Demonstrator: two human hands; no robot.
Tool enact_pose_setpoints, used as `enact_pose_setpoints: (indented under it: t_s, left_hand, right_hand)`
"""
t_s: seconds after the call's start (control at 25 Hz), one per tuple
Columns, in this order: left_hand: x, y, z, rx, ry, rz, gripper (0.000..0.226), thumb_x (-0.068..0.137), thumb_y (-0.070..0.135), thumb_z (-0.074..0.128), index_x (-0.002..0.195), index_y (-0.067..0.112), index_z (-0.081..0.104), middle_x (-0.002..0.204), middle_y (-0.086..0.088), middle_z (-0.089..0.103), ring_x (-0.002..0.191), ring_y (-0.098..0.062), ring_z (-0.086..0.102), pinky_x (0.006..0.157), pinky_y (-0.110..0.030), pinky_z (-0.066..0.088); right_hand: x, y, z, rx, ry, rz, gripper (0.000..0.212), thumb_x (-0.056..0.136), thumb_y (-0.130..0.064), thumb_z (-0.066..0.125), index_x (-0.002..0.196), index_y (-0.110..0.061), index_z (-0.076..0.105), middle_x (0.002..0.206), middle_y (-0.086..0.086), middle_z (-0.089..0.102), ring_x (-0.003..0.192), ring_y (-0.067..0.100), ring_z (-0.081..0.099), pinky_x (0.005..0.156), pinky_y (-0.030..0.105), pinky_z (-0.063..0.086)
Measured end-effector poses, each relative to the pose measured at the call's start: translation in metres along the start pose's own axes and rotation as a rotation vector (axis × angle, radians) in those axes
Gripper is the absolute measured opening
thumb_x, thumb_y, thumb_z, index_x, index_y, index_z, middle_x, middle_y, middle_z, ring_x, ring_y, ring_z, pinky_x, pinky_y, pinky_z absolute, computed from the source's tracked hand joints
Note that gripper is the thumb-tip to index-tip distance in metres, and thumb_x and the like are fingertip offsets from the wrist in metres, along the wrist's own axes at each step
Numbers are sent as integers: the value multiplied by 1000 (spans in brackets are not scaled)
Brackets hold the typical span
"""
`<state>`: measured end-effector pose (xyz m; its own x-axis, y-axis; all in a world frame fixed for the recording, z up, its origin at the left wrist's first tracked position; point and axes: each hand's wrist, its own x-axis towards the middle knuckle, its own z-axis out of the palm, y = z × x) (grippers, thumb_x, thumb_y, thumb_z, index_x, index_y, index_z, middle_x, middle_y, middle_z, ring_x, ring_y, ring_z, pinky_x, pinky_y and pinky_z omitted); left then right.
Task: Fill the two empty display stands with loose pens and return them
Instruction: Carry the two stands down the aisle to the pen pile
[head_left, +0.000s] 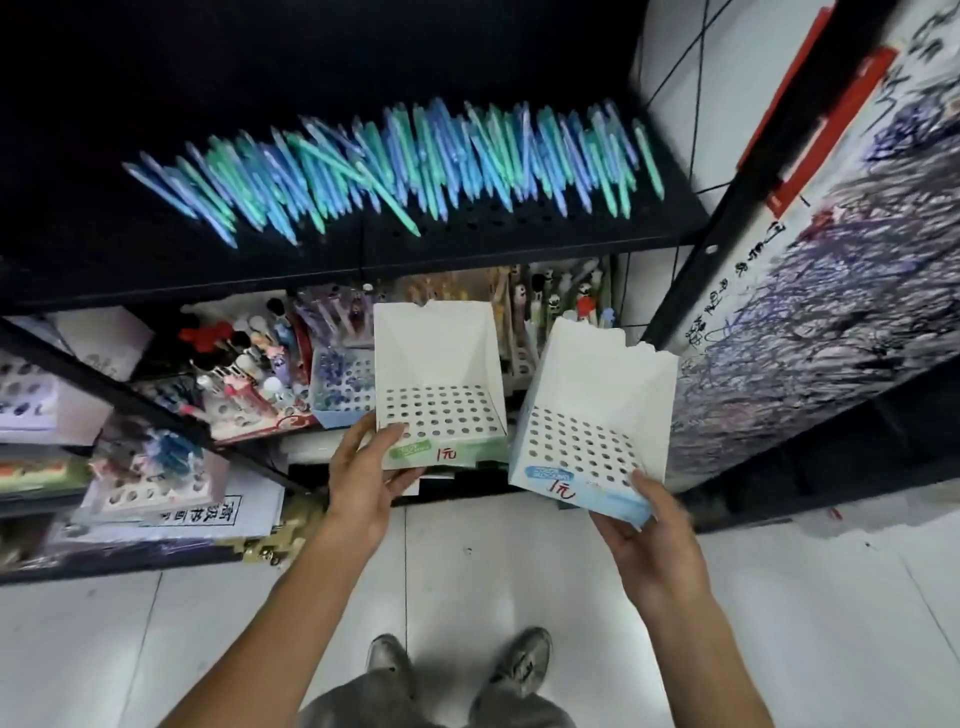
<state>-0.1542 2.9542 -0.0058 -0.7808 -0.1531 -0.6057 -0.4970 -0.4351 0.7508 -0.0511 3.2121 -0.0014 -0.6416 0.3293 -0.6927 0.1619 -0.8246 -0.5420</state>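
A black shop shelf (519, 234) carried a long spill of loose pens (405, 161) above a white tiled floor (493, 571), and a person held two empty stands below it.

The left hand (366, 478) gripped the green-fronted stand (436, 364) at its lower left corner, thumb lying on the perforated tray and fingers curled under the front panel. The right hand (649, 530) gripped the blue-fronted stand (597, 400) at its lower right corner, thumb on the hole grid, fingers beneath. The stands were side by side, just apart, the blue one tilted. Both were held in front of the lower shelf crowded with novelty pens (249, 358).
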Motion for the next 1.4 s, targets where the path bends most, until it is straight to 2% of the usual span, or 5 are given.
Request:
enact_pose_setpoints:
  t_s: [0.24, 0.64, 1.04, 1.16, 1.4]
  left_hand:
    - [-14, 19, -29, -94, 105, 102, 45, 89, 9, 68, 131, 21, 58, 116, -6, 73, 107, -26, 69, 80, -41, 58]
    - [-39, 55, -79, -173, 48, 211, 43, 92, 6, 63, 134, 13, 55, 112, -4, 75, 104, -24, 71, 73, -36, 61]
    - [-80, 101, -121, -131, 7, 308, 31, 93, 6, 60, 123, 15, 62, 104, -6, 75, 79, -16, 74, 65, -34, 63]
    - [-86, 130, -129, -154, 5, 376, 34, 94, 8, 60, 127, 16, 60, 104, -4, 77, 85, -18, 74, 77, -39, 62]
    - [-85, 192, -127, -305, 94, 532, 43, 95, 10, 62, 136, 16, 52, 117, -3, 71, 98, -20, 72, 74, -36, 62]
  right_hand:
    - [14, 1, 34, -84, -66, 84, 31, 89, -12, 64, 119, -12, 59, 112, 9, 72, 86, 19, 75, 66, 32, 62]
    - [-36, 21, 75, -188, -219, 30, 54, 72, -17, 72, 123, -9, 58, 123, 14, 68, 105, 27, 69, 68, 34, 62]
    - [-98, 0, 136, -222, -410, -100, 37, 74, -19, 71, 109, -12, 61, 120, 14, 70, 100, 24, 70, 67, 32, 61]
    - [-109, 0, 165, -232, -462, -120, 39, 76, -18, 71, 114, -10, 61, 121, 12, 69, 105, 24, 69, 71, 33, 61]
    - [-114, 6, 230, -267, -490, -86, 21, 91, -14, 65, 111, -10, 61, 121, 13, 67, 107, 27, 67, 70, 34, 62]
